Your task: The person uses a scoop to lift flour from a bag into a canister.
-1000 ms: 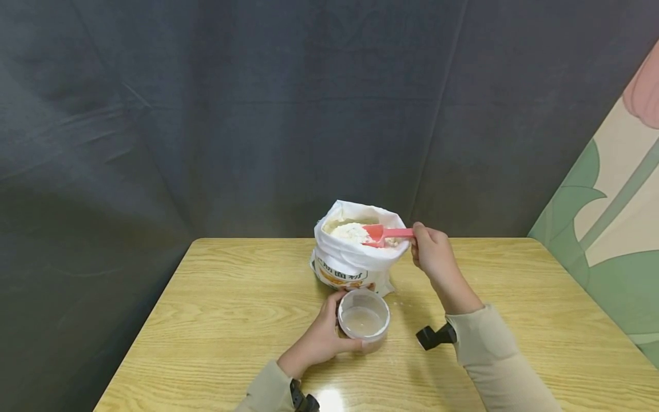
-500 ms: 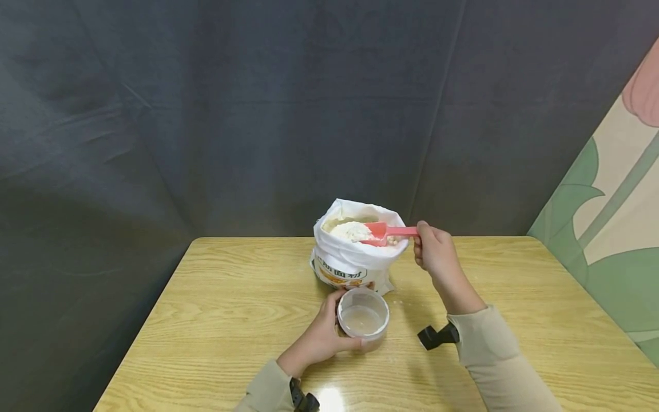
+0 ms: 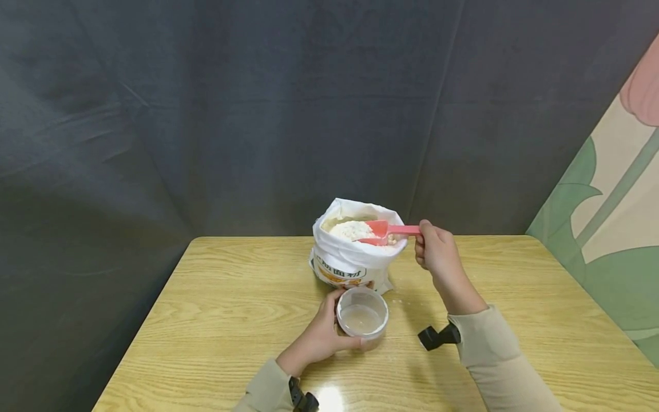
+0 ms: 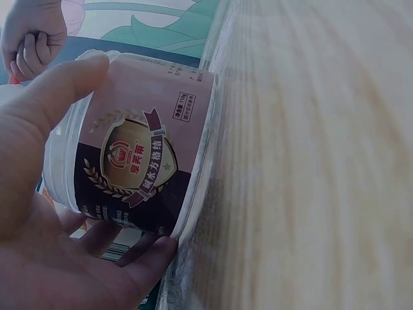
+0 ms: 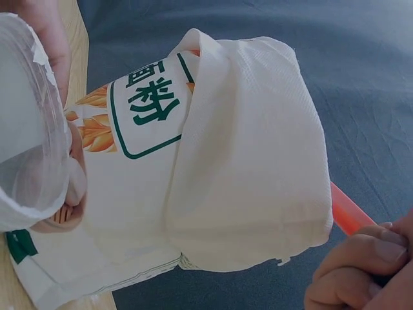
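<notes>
A white bag of flour (image 3: pixel 355 260) with a folded-down rim stands upright on the table, its mouth showing white flour (image 3: pixel 352 230). My right hand (image 3: pixel 436 252) grips the handle of a pink scoop (image 3: pixel 380 232), whose bowl lies in the bag's mouth against the flour. In front of the bag, my left hand (image 3: pixel 324 332) holds a clear round plastic jar (image 3: pixel 362 312) by its side, fingers curled around it. A pink and black label (image 4: pixel 132 148) covers the jar's side in the left wrist view. The right wrist view hides the scoop's bowl behind the bag's rim.
The wooden table (image 3: pixel 231 309) runs up to a dark curtain (image 3: pixel 298 114) behind the bag. A painted wall panel (image 3: pixel 612 229) stands to the right. Small specks of flour (image 3: pixel 400 301) lie near the bag's right side.
My right hand has shifted slightly to the right with the scoop, whose bowl stays in the bag's mouth. The left hand keeps holding the jar in about the same place.
</notes>
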Motion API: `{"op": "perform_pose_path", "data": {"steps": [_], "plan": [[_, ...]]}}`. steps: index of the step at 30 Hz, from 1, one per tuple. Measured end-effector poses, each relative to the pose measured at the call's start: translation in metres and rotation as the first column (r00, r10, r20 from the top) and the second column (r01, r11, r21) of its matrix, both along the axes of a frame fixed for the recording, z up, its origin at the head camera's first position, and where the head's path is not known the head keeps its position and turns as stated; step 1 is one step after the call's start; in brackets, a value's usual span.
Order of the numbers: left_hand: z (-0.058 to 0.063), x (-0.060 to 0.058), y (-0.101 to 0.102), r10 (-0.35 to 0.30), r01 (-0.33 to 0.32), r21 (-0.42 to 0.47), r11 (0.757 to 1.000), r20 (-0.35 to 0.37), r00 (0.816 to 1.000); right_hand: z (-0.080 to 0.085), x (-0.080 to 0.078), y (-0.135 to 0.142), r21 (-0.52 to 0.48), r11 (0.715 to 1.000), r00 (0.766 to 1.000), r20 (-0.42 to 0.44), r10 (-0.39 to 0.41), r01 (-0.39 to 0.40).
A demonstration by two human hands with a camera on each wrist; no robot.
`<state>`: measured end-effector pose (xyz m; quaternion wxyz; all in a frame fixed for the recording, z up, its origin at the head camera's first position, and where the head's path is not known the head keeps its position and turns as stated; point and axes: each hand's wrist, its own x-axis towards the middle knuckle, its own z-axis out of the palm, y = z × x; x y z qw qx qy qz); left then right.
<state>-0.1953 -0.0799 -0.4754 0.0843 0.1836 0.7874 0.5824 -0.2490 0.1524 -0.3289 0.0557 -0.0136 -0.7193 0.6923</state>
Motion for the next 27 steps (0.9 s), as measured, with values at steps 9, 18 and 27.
{"op": "perform_pose_path", "data": {"steps": [9,18,27], "plan": [[0.0,0.0,0.0,-0.007,0.007,0.01,1.0,0.01,1.0,0.003,0.003,0.001,-0.022,1.0,1.0,-0.015,-0.005,0.005],[0.0,0.0,-0.001,-0.037,0.034,0.07,0.997,0.041,0.998,0.007,0.005,0.002,-0.038,0.999,1.0,-0.026,0.003,-0.004],[-0.001,-0.001,-0.006,-0.087,0.084,0.075,0.994,0.041,0.995,0.011,0.008,0.004,-0.07,0.998,1.0,-0.018,-0.003,0.001]]}}
